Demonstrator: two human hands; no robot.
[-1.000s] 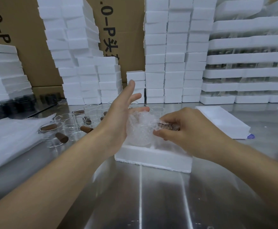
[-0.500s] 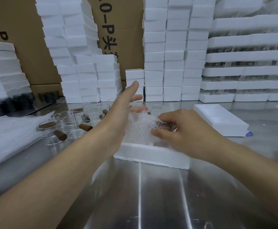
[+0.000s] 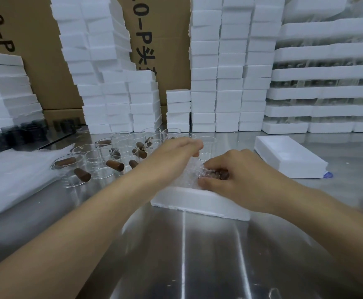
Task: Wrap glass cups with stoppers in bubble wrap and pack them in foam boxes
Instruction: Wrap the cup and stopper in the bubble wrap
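Note:
A bubble-wrapped glass cup [image 3: 194, 172] with a brown stopper sits low in the open white foam box [image 3: 200, 201] at the table's middle. My left hand [image 3: 176, 154] lies over the top of the wrapped cup, fingers curled down onto the wrap. My right hand [image 3: 238, 171] grips the stopper end of the bundle from the right, fingers curled round it. Much of the cup is hidden by both hands. Several unwrapped glass cups with brown stoppers [image 3: 103, 160] stand behind and to the left.
A pile of bubble wrap sheets [image 3: 14, 169] lies at the left. A foam lid [image 3: 288, 157] rests at the right. Tall stacks of foam boxes [image 3: 230, 67] and cardboard cartons [image 3: 159, 39] line the back. Dark cups [image 3: 21, 132] stand far left. The steel table [image 3: 182, 255] stretches before me.
Both hands lowered the wrapped cup down into the foam box. My left hand turned from an upright flat palm to lying over the top of the bundle.

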